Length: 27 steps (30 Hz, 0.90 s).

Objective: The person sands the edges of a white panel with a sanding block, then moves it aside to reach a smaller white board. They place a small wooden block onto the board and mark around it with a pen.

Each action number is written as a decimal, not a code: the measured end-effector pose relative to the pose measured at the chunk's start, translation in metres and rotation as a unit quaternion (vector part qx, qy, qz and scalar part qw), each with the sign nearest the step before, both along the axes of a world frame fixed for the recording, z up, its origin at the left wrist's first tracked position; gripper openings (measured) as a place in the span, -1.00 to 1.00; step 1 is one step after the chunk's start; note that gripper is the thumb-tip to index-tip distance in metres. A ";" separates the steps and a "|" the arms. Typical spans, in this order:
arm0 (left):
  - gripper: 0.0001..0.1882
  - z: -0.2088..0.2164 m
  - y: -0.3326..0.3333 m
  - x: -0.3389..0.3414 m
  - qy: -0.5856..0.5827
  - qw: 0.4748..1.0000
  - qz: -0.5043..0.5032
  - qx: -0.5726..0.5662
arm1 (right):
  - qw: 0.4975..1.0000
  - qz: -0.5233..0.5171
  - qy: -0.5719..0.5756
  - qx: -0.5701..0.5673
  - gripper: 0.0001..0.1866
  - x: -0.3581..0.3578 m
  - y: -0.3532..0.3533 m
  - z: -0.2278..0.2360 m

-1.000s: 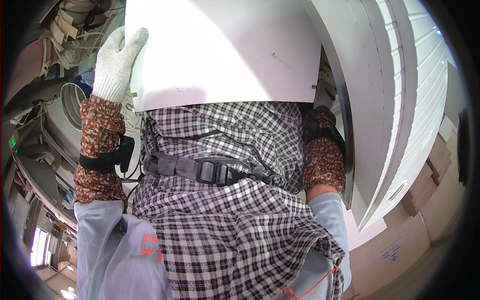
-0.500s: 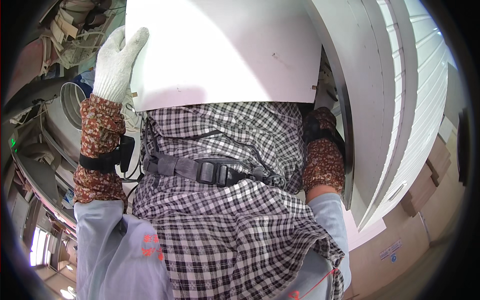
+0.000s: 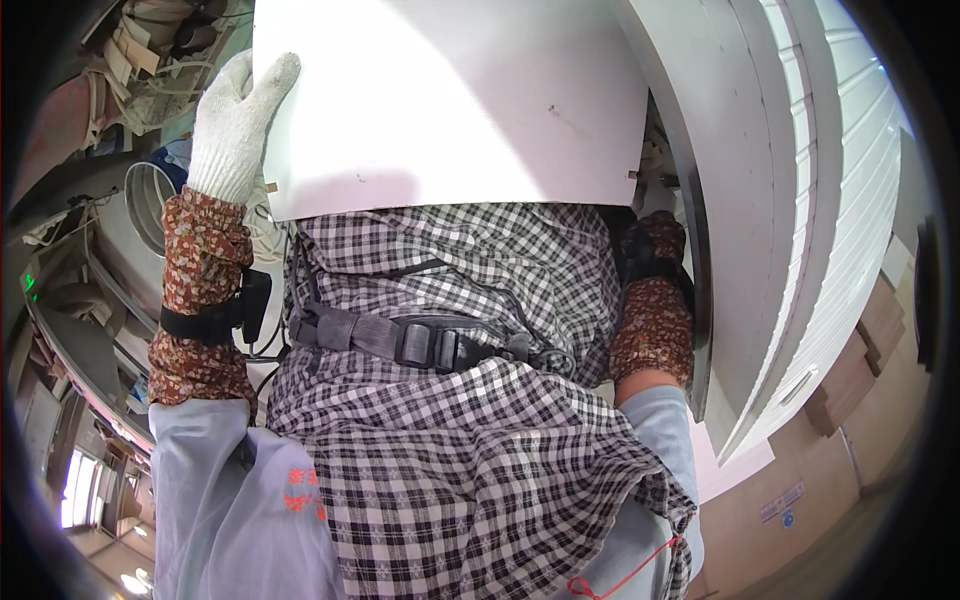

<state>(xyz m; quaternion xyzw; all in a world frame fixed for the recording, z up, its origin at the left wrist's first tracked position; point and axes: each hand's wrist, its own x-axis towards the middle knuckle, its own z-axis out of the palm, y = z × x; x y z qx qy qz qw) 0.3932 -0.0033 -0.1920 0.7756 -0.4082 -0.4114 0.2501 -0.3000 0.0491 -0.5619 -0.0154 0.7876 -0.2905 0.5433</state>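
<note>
A large white panel (image 3: 440, 110) lies across the front of my body, its near edge against my checked apron. My left hand (image 3: 236, 130), in a white knitted glove, holds the panel's left edge. The thumb rests on its top face, and the other fingers are partly hidden along the side. On the right, my forearm in a patterned sleeve cover (image 3: 652, 320) reaches toward the panel's near right corner. My right hand itself is hidden there. Small brown marks show at both near corners of the panel.
Close on my right stands a tall stack of white panels (image 3: 740, 150), some with grooved faces. A round metal duct or ring (image 3: 150, 205) sits beside my left wrist. Scrap pieces and cords (image 3: 140, 70) are heaped at the far left. Brown boards (image 3: 850, 370) stand beyond the stack.
The view has shifted very slightly. My left hand keeps its hold on the panel, and my right forearm has moved a little to the right.
</note>
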 end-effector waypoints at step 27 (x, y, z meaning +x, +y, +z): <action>-0.35 -0.016 0.001 0.011 0.060 0.998 0.013 -0.025 | 0.844 0.518 0.099 -0.100 -0.51 0.092 -0.026 0.148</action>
